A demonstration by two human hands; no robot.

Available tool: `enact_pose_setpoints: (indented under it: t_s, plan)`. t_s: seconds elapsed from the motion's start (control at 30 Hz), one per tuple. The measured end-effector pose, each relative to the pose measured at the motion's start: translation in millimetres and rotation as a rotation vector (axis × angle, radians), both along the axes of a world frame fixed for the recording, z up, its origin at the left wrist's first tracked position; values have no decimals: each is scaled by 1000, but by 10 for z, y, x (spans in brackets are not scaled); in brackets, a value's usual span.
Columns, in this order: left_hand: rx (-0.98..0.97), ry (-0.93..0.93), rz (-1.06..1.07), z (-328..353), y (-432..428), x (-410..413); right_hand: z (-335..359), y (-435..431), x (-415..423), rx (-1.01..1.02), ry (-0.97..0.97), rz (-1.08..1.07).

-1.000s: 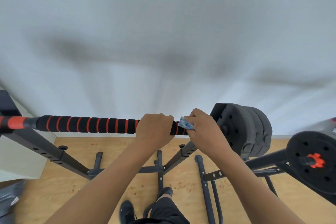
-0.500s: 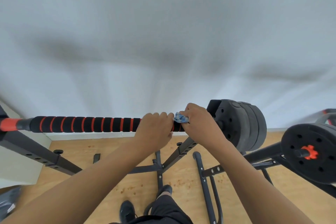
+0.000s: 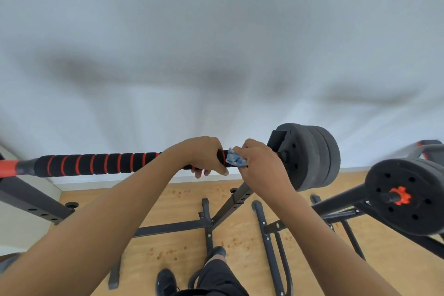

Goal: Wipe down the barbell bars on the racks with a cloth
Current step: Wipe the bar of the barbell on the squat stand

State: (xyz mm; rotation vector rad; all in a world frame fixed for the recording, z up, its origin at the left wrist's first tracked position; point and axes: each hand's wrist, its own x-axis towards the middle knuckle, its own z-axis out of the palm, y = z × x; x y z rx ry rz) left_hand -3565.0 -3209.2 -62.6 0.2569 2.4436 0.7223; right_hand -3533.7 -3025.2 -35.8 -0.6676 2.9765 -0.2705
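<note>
Head view, looking down over both forearms. Bar point(image 3: 96, 164) runs level across the frame, black foam with red rings. Its left end turns orange and is cut off at the frame edge.

Left hand point(image 3: 204, 155) is wrapped over the bar from above, fingers curled round it, fingertips showing underneath. Right hand point(image 3: 260, 163) is just beside it, fingers closed on a crumpled blue-and-white cloth point(image 3: 235, 159) held against the bar. Only a small tuft of cloth shows between the two hands; the rest is hidden in the palm. The bar section under both hands is hidden.

Black plates point(image 3: 312, 156) are stacked on the bar's right end, just past the right hand.

Rack point(image 3: 236, 202): a dark upright with holes slopes up toward the bar beneath the right hand, its top hidden by the wrist. Another upright at the left edge is partly cut off.

Second barbell point(image 3: 406, 197) at right shows a plate with an orange collar; its bar is out of frame. Wood floor point(image 3: 168, 199) below. One black shoe point(image 3: 165, 281) at the bottom edge, cropped. Pale wall point(image 3: 216, 31) behind, with blurred shadows.
</note>
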Motion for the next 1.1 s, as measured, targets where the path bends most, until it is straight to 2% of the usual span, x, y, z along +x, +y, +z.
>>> enact_pose_setpoints:
  t_s: [0.1, 0.13, 0.2, 0.27, 0.37, 0.53, 0.6, 0.67, 0.77, 0.83, 0.9, 1.03, 1.1]
  plan:
    - [-408, 537, -42, -141, 66, 213, -37, -41, -50, -95, 25, -46]
    - [-490, 649, -61, -217, 117, 295, -68, -56, -48, -122, 29, -56]
    - [-512, 703, -51, -322, 177, 337, -126, -62, -21, -167, 35, -74]
    - [-469, 598, -38, -315, 166, 220, -173, -29, 10, -193, 58, -63]
    - [-325, 268, -42, -233, 117, 23, -184, 9, 35, -190, 73, -49]
    - [60, -273, -5, -40, 12, -126, -118, 23, 45, -172, 21, -26]
    - [117, -314, -6, 22, -13, -137, -70, -7, -23, -178, -11, -43]
    - [-1, -89, 1, -2, 26, -52, -57, -53, -103, -158, -27, -54]
    - [-444, 492, -37, -159, 166, 221, -108, -82, -151, -189, -45, -95]
    - [-485, 596, -31, -233, 223, 275, -155, -70, -129, -201, -52, -95]
    - [-427, 458, -25, -196, 200, 155, -190, -45, -94, -204, -28, -74]
    - [-45, -154, -13, -71, 94, -122, -253, -4, -15, -219, 2, -24]
    - [49, -335, -4, -13, 33, -179, -259, 19, 22, -204, 24, -12]
